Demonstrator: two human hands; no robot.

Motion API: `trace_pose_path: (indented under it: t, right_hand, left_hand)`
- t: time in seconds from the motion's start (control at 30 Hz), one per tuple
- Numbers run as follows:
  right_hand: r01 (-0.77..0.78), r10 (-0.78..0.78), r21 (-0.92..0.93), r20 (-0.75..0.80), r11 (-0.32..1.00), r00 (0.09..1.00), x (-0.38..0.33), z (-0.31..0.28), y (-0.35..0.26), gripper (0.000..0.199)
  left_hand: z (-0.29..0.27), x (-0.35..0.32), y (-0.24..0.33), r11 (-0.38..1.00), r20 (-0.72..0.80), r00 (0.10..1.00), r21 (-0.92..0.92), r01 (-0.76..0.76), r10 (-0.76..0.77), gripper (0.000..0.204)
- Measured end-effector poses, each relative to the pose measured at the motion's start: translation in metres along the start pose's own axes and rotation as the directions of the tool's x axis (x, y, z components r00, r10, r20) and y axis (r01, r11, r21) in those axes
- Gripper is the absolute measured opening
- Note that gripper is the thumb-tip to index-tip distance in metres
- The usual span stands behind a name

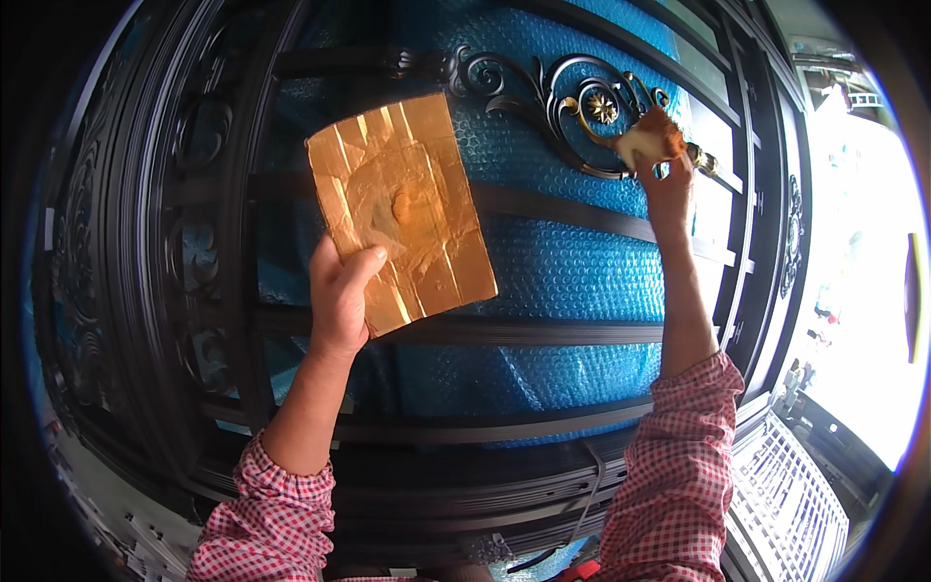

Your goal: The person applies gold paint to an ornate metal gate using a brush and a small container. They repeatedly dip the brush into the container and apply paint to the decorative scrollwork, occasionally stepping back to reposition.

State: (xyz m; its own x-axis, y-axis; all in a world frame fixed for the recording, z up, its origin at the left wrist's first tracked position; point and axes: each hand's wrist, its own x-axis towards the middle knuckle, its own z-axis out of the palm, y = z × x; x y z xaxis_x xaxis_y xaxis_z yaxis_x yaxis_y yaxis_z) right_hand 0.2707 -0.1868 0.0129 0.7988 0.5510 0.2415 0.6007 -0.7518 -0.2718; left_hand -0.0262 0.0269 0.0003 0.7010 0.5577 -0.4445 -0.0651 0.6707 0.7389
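Observation:
My left hand point(341, 296) grips the lower left edge of a flat, creased gold sheet point(448, 233), thumb on top. A darker, wet-looking patch with a small lump lies in the sheet's middle. Farther right, my right hand point(669, 184) pinches a small piece of sponge point(652, 138), pale with orange-brown stains; it may be a folded cloth. The sponge is against or just above the right end of a black scroll ornament point(553, 97). Parts of that scroll are gold, among them a flower rosette point(602, 109) and the curl beside my fingers.
Black metal bars point(572, 332) of a large gate or panel run across the view, with blue bubble wrap point(572, 276) behind them. More black scrollwork point(204, 252) stands at the left. A white grid frame point(790, 485) lies at the lower right, near a bright opening.

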Motion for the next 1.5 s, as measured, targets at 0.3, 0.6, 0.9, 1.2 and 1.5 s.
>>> trace_pose_path:
  t: [0.3,0.6,0.9,1.2,1.5]
  right_hand:
    - [0.187,-0.188,-0.056,-0.009,0.981,0.982,0.009,-0.003,0.009,0.034]
    - [-0.118,0.118,-0.021,-0.024,0.993,0.993,0.036,0.003,0.020,0.032]
    - [-0.134,0.140,0.094,-0.067,0.987,0.988,0.056,0.009,0.020,0.036]
    - [-0.172,0.181,0.125,-0.069,0.977,0.981,0.036,0.008,0.035,0.038]
    - [-0.211,0.219,0.119,-0.057,0.970,0.974,0.048,0.010,0.023,0.037]
  left_hand:
    - [0.001,-0.001,0.001,1.000,-0.010,1.000,0.000,0.002,-0.002,0.036]
    - [0.002,-0.001,0.000,1.000,-0.011,1.000,0.004,-0.008,0.008,0.036]
    - [0.001,-0.001,-0.001,1.000,-0.008,1.000,0.015,0.008,-0.008,0.036]
    - [0.000,-0.001,0.000,0.999,-0.018,1.000,0.037,0.012,-0.011,0.037]
    - [0.000,-0.001,0.001,0.999,-0.025,1.000,0.040,0.006,-0.005,0.037]
